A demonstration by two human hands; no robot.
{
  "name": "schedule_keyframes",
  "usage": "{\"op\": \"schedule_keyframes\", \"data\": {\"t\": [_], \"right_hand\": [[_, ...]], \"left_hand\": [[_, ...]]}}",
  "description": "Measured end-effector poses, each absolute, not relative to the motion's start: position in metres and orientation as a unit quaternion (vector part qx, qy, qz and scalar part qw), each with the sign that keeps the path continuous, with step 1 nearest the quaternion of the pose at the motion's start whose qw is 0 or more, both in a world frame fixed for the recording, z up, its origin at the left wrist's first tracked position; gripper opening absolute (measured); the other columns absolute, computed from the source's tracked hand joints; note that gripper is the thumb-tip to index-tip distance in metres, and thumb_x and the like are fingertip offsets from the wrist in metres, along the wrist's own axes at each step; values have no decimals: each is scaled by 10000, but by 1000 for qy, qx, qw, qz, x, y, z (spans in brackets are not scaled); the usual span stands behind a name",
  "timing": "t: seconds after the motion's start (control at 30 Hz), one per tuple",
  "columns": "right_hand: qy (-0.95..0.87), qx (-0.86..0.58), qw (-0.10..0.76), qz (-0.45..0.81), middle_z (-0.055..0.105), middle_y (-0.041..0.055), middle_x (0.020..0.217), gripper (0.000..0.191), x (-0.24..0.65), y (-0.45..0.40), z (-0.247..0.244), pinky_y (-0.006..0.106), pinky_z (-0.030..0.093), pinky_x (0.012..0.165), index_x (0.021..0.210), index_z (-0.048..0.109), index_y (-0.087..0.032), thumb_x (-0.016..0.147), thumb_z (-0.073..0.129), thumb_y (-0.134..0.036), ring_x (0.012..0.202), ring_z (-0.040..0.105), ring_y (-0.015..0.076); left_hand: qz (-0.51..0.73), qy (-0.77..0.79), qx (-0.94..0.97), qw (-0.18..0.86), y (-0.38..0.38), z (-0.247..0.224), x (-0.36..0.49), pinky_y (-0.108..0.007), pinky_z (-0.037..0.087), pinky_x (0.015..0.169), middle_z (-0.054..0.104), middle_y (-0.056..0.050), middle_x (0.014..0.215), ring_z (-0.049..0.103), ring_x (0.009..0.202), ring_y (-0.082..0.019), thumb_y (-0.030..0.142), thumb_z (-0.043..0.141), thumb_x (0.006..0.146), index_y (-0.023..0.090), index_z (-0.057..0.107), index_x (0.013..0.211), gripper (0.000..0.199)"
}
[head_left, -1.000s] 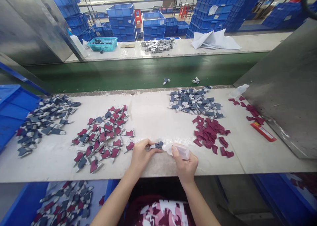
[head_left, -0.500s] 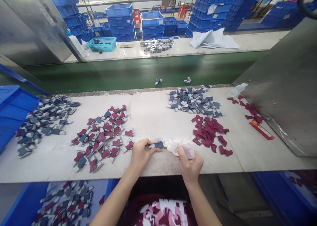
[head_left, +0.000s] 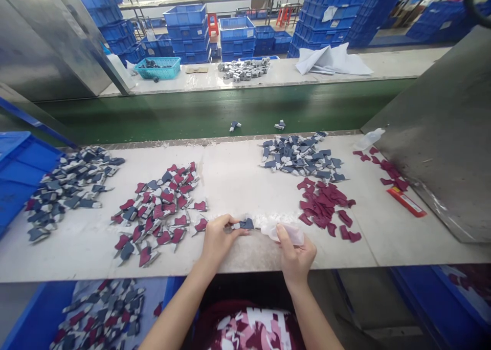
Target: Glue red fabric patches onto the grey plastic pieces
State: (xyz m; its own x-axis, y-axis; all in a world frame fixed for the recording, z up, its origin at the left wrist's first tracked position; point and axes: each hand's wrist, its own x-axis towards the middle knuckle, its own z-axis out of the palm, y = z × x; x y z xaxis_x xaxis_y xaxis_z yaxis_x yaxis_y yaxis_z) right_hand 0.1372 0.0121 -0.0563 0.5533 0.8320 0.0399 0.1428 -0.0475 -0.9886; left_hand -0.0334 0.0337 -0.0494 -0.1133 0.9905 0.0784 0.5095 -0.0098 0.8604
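Between the thumb and fingers of my left hand [head_left: 219, 239] is a small dark blue and grey plastic part [head_left: 245, 223], held just above the near side of the worktable. My right hand [head_left: 297, 255] is wrapped round a translucent squeeze bottle [head_left: 290, 234], lying nearly level, its nozzle pointing left and close to the part. Whether the tip touches the part I cannot tell. Left of my left hand lies a pile of grey parts with maroon pieces [head_left: 164, 206]. Beyond my right hand are loose maroon pieces [head_left: 326, 204] and a heap of blue-grey parts [head_left: 301, 156].
A green conveyor belt [head_left: 172, 119] runs behind the worktable [head_left: 238, 176], carrying two small parts. Blue-grey parts [head_left: 72, 181] lie at far left beside a blue crate [head_left: 23, 171]. A metal panel [head_left: 441, 135] bounds the right; a red packet [head_left: 406, 201] and another bottle [head_left: 370, 138] lie near it.
The two parts on the green belt have shifted left. My right hand and the bottle have moved very slightly right, while my left hand stays in place with the part.
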Motion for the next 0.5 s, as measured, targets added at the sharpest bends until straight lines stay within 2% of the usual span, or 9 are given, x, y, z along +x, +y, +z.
{"op": "schedule_keyframes", "data": {"t": [0.37, 0.5], "right_hand": [[-381, -626, 582, 351, 667, 44, 575, 414, 122, 17, -52, 289, 498, 510, 651, 680, -148, 717, 742, -552, 546, 628, 197], [-316, -598, 633, 376, 675, 38, 660, 381, 128, 23, -54, 284, 489, 515, 821, 689, -134, 729, 756, -498, 527, 608, 165]], "left_hand": [[377, 639, 596, 307, 34, -51, -34, -258, 518, 659, 753, 12, 729, 688, 665, -176, 174, 906, 603, 184, 677, 676, 240], [351, 637, 619, 297, 34, -51, -34, -265, 516, 659, 738, 8, 730, 690, 683, -186, 188, 886, 650, 186, 668, 717, 228]]}}
